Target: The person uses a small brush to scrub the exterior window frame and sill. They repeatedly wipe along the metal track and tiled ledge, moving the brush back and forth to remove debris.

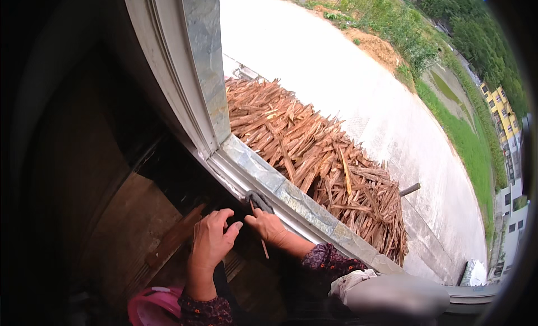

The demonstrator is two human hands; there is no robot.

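My right hand (267,228) grips a thin wooden stick (265,248), whose ends stick out above and below the fist. A dark grey cloth (261,201) lies bunched on the window track (235,179), right by the stick's upper end. Whether the stick presses into the cloth is hard to tell. Just left of it, my left hand (212,237) is raised with thumb and fingers apart, and nothing shows in it. The white window frame (168,69) rises at the upper left of the track.
Stone tiles (290,195) face the outer sill. Beyond it, split firewood (311,145) is piled beside a pale concrete road (319,61). Indoors, a brown board (176,235) lies in shadow left of my hands. A pink plastic container (145,303) stands at the lower left.
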